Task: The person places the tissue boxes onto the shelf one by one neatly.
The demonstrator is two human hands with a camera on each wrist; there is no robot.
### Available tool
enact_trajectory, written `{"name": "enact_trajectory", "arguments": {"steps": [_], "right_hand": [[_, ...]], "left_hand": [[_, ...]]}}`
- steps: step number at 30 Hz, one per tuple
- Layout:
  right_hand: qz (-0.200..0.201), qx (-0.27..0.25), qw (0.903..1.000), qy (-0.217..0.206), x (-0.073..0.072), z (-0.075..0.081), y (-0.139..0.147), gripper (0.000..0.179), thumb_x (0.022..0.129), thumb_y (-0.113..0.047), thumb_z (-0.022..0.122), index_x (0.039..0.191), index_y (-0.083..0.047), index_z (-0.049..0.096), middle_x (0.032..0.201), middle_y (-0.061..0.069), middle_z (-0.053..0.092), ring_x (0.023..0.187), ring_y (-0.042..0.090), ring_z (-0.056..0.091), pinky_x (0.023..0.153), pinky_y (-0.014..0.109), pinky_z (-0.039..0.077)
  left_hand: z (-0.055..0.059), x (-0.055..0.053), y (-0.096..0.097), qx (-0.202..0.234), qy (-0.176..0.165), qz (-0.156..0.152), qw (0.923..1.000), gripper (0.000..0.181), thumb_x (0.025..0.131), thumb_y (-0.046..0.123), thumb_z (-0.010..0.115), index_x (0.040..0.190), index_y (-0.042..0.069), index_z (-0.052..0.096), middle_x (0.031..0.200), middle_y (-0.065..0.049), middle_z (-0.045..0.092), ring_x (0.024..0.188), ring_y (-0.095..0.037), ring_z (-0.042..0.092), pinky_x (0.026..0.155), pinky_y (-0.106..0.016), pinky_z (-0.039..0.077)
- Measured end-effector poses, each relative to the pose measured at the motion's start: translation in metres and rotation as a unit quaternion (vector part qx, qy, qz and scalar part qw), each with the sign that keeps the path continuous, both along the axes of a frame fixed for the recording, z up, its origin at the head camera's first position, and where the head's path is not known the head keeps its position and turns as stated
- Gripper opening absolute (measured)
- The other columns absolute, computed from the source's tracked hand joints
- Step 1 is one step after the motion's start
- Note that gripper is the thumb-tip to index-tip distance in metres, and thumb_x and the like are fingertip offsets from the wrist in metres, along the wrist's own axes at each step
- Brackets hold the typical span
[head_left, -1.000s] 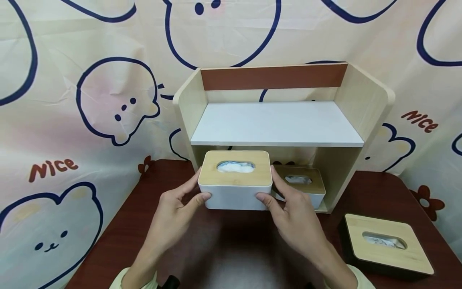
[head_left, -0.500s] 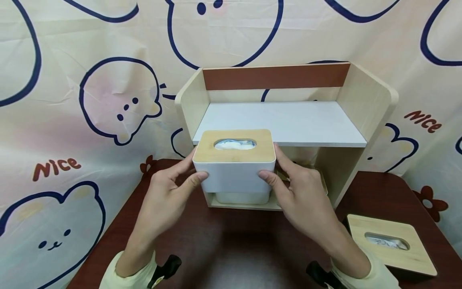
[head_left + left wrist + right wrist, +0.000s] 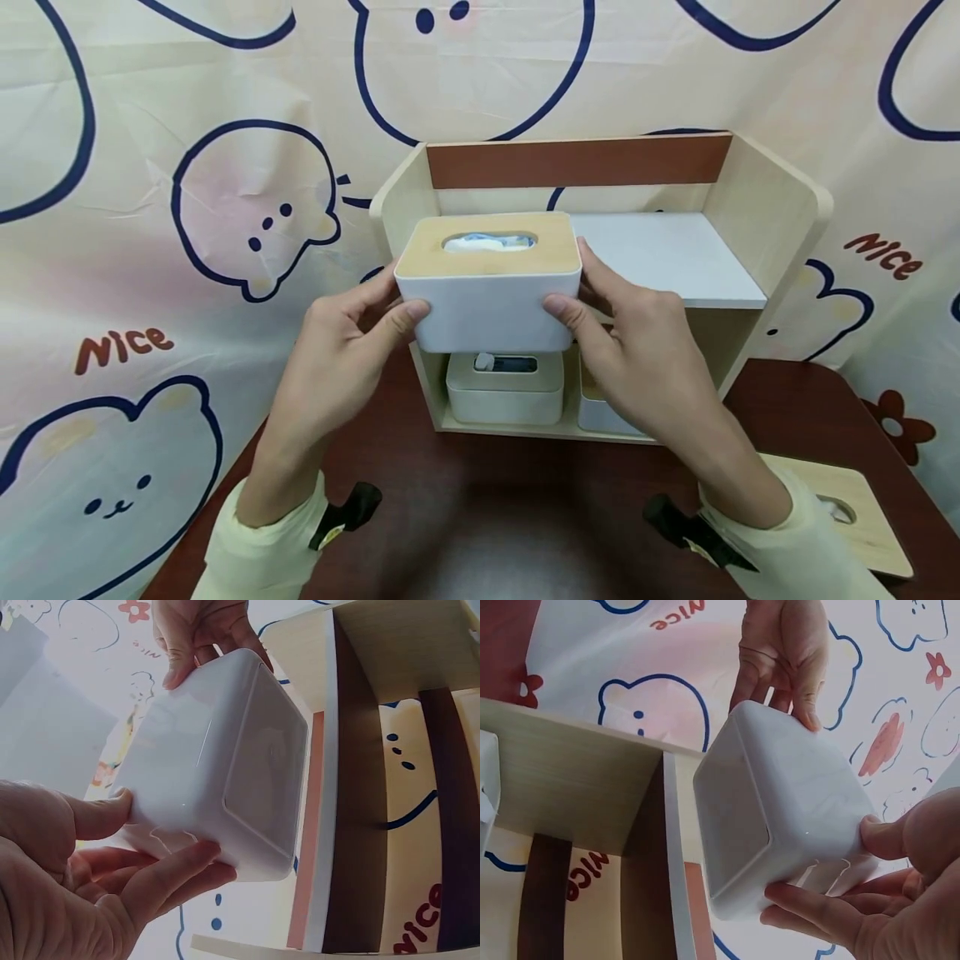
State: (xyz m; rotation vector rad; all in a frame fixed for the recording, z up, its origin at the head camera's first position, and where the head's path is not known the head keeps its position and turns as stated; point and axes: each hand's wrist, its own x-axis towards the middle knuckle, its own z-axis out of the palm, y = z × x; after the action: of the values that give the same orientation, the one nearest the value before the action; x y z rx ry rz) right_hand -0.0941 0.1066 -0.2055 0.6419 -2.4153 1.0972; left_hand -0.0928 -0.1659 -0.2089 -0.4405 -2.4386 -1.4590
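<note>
A white tissue box (image 3: 491, 312) with a light wooden lid is held up in front of the two-tier shelf (image 3: 671, 258), about level with its white upper board. At the box's left end, my left hand (image 3: 333, 358) grips it, the thumb on the front face. My right hand (image 3: 637, 354) grips the other end in the same way. Tissue shows in the lid's oval slot. From below, the left wrist view shows the box's underside (image 3: 266, 761), with fingers beneath its lower edge. It is tilted in both wrist views and apart from the shelf board.
In the lower compartment stand an all-white tissue box (image 3: 506, 400) and, to its right, a wooden-lidded one (image 3: 607, 417) partly behind my right hand. Another wooden-lidded box (image 3: 862, 500) lies on the dark table (image 3: 480, 517) at right, partly covered by my sleeve.
Both hands have raised the tissue box from in front of the lower compartment to the upper board's height. The all-white box below has come into view.
</note>
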Motion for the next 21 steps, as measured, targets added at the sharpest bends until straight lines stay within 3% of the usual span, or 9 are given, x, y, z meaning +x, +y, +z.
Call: {"name": "enact_trajectory", "arguments": {"steps": [10, 15, 21], "right_hand": [[-0.009, -0.017, 0.9997, -0.013, -0.023, 0.011, -0.003, 0.062, 0.109, -0.026, 0.064, 0.165, -0.011, 0.041, 0.153, 0.014, 0.062, 0.134, 0.035, 0.067, 0.105, 0.053, 0.057], [-0.012, -0.042, 0.9988, -0.021, -0.043, 0.012, -0.007, 0.059, 0.109, -0.025, 0.064, 0.163, -0.013, 0.045, 0.149, 0.015, 0.065, 0.131, 0.035, 0.069, 0.107, 0.054, 0.058], [-0.033, -0.057, 0.9975, -0.024, -0.065, 0.010, -0.014, 0.057, 0.109, -0.025, 0.064, 0.162, -0.013, 0.048, 0.141, 0.016, 0.071, 0.126, 0.032, 0.073, 0.096, 0.049, 0.061]], "left_hand": [[0.014, -0.023, 0.005, 0.046, -0.012, -0.017, 0.9988, 0.054, 0.108, 0.019, 0.067, 0.159, 0.019, 0.052, 0.153, -0.006, 0.064, 0.128, -0.028, 0.070, 0.100, -0.043, 0.059], [0.016, -0.041, 0.009, 0.052, -0.005, -0.001, 0.9986, 0.052, 0.108, 0.019, 0.067, 0.158, 0.018, 0.054, 0.152, -0.007, 0.064, 0.129, -0.027, 0.069, 0.104, -0.047, 0.058], [0.013, -0.062, 0.019, 0.080, 0.021, 0.022, 0.9964, 0.053, 0.108, 0.012, 0.065, 0.159, 0.014, 0.052, 0.155, -0.009, 0.062, 0.132, -0.026, 0.067, 0.108, -0.048, 0.054]]}}
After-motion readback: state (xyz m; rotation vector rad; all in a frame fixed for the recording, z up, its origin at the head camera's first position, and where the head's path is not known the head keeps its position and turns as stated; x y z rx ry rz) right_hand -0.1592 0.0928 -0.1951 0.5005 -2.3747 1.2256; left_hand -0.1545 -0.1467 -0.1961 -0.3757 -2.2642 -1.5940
